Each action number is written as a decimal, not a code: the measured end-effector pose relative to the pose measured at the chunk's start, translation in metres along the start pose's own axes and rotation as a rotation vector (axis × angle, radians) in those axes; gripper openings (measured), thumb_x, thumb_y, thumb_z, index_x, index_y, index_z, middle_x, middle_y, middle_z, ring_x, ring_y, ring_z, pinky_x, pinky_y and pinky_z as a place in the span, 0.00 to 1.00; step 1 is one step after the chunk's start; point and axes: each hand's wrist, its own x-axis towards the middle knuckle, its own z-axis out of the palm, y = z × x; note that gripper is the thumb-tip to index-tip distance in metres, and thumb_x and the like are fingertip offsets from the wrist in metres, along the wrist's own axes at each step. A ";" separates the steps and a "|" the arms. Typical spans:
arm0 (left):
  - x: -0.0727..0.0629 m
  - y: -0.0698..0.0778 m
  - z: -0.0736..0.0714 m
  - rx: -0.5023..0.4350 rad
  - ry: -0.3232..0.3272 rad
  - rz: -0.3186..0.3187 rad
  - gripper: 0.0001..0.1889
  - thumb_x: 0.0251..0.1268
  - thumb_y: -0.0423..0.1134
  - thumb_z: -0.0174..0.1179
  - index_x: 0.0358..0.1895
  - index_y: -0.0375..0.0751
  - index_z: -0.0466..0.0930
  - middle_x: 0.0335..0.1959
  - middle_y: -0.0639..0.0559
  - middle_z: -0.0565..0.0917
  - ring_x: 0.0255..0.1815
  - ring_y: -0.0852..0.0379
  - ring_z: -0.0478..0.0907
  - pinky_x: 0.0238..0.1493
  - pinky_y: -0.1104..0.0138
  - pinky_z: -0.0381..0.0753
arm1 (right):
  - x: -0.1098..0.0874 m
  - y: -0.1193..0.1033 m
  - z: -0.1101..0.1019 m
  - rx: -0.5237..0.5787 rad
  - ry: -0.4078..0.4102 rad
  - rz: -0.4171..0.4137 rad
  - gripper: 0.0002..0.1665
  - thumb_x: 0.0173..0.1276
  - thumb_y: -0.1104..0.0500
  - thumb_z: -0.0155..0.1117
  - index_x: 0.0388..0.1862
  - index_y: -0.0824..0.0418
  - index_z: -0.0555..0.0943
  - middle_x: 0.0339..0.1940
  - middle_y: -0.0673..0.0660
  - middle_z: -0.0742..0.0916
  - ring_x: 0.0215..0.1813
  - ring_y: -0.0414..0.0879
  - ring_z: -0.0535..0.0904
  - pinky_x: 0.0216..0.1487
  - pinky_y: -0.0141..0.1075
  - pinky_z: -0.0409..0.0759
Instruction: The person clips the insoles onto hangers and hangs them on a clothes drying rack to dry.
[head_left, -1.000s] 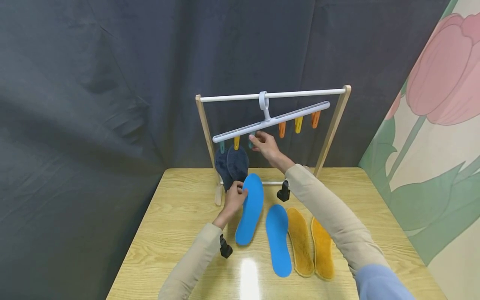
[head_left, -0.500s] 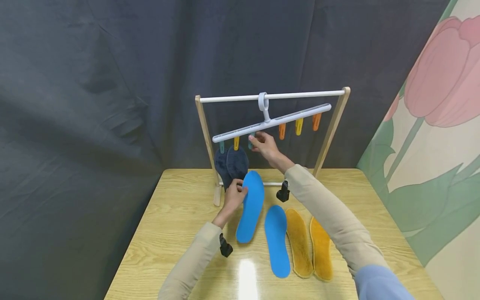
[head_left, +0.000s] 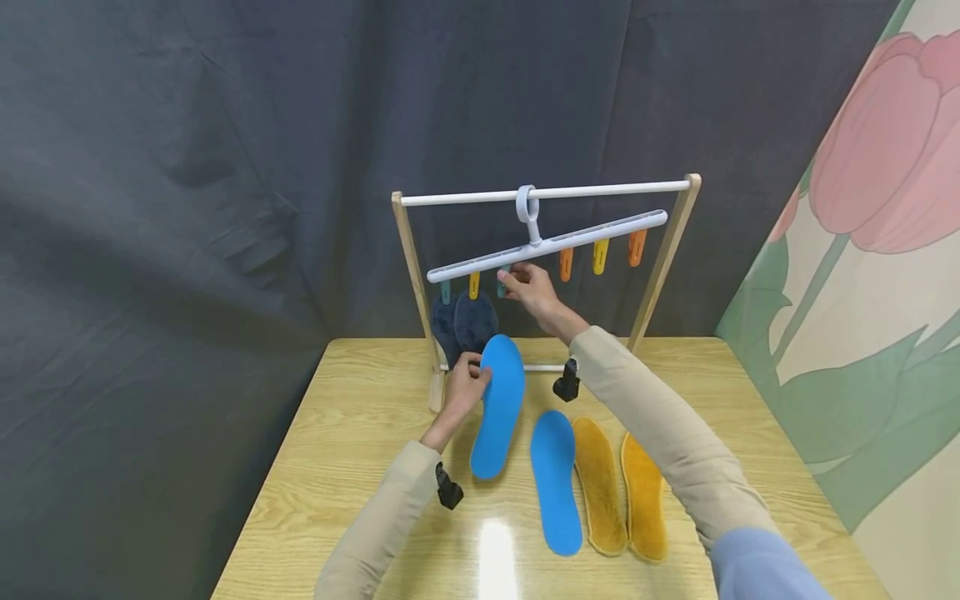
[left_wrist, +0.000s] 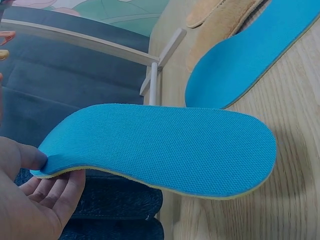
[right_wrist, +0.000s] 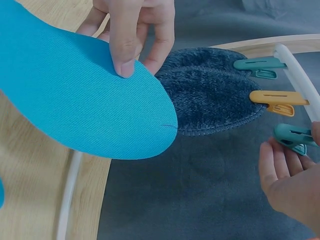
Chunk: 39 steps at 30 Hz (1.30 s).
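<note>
A blue insole (head_left: 498, 408) is pinched near its upper end by my left hand (head_left: 467, 385), thumb on the blue face and fingers behind; the left wrist view shows its pale yellow edge. My right hand (head_left: 531, 292) grips a teal clip (right_wrist: 292, 135) on the lower left half of the tilted white hanger (head_left: 540, 247). Left of that clip, two dark furry insoles (right_wrist: 215, 95) hang from a teal clip (right_wrist: 260, 63) and a yellow clip (right_wrist: 278, 97). The held insole's top is below the gripped clip, apart from it.
A second blue insole (head_left: 556, 483) lies on the wooden table (head_left: 315, 475), beside two orange-brown furry insoles (head_left: 600, 487). The hanger hooks over the white rail of a wooden rack (head_left: 663, 258). Orange and yellow clips (head_left: 600, 257) hang on its right half. A dark curtain (head_left: 225, 208) stands behind.
My left hand has raised the blue insole slightly toward the hanger. My right hand stays at the teal clip. The hanger's right end has dipped a little.
</note>
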 end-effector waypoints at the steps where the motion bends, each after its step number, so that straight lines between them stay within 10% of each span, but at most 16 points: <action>1: 0.000 0.000 0.000 0.003 -0.001 -0.001 0.15 0.74 0.32 0.55 0.58 0.29 0.72 0.35 0.39 0.78 0.27 0.50 0.75 0.30 0.57 0.78 | -0.001 -0.002 0.000 0.004 -0.003 0.014 0.27 0.78 0.58 0.54 0.68 0.73 0.66 0.51 0.68 0.78 0.54 0.59 0.76 0.59 0.39 0.76; 11: 0.003 -0.002 0.001 0.033 0.016 0.000 0.14 0.73 0.33 0.55 0.57 0.31 0.73 0.36 0.40 0.80 0.33 0.46 0.77 0.35 0.56 0.77 | -0.004 -0.008 0.001 -0.020 -0.010 0.046 0.30 0.78 0.59 0.56 0.71 0.73 0.62 0.60 0.69 0.75 0.58 0.60 0.76 0.64 0.43 0.73; 17: 0.003 -0.001 0.001 0.039 0.019 0.016 0.15 0.74 0.34 0.55 0.59 0.32 0.73 0.38 0.39 0.80 0.36 0.44 0.78 0.37 0.55 0.76 | 0.109 0.137 -0.033 0.042 -0.034 -0.029 0.36 0.70 0.44 0.64 0.72 0.55 0.67 0.62 0.58 0.78 0.57 0.51 0.79 0.61 0.41 0.75; 21: 0.031 -0.066 0.014 0.034 0.045 0.099 0.18 0.76 0.51 0.54 0.60 0.47 0.73 0.38 0.48 0.80 0.35 0.52 0.78 0.35 0.59 0.77 | 0.115 0.144 -0.037 0.040 -0.041 -0.036 0.33 0.71 0.46 0.63 0.71 0.55 0.68 0.60 0.57 0.79 0.55 0.51 0.80 0.59 0.43 0.77; 24: 0.050 -0.108 0.023 0.030 0.056 0.124 0.21 0.73 0.60 0.52 0.60 0.54 0.71 0.38 0.53 0.79 0.34 0.55 0.77 0.35 0.60 0.78 | 0.070 0.089 -0.027 0.060 -0.064 -0.039 0.32 0.71 0.48 0.64 0.69 0.58 0.70 0.55 0.58 0.81 0.52 0.51 0.80 0.58 0.41 0.77; 33: 0.007 0.001 -0.007 0.014 0.045 0.034 0.17 0.75 0.38 0.56 0.60 0.33 0.72 0.39 0.38 0.81 0.36 0.43 0.78 0.36 0.54 0.77 | 0.003 0.004 -0.004 -0.020 0.010 -0.005 0.27 0.77 0.57 0.57 0.68 0.71 0.68 0.56 0.69 0.78 0.54 0.59 0.77 0.60 0.43 0.76; 39: 0.027 -0.031 -0.002 -0.046 0.032 0.071 0.20 0.74 0.49 0.57 0.61 0.43 0.73 0.37 0.44 0.81 0.35 0.48 0.78 0.35 0.56 0.77 | -0.001 -0.004 -0.004 -0.011 0.005 0.019 0.27 0.76 0.58 0.58 0.67 0.72 0.68 0.56 0.69 0.78 0.55 0.62 0.76 0.56 0.39 0.78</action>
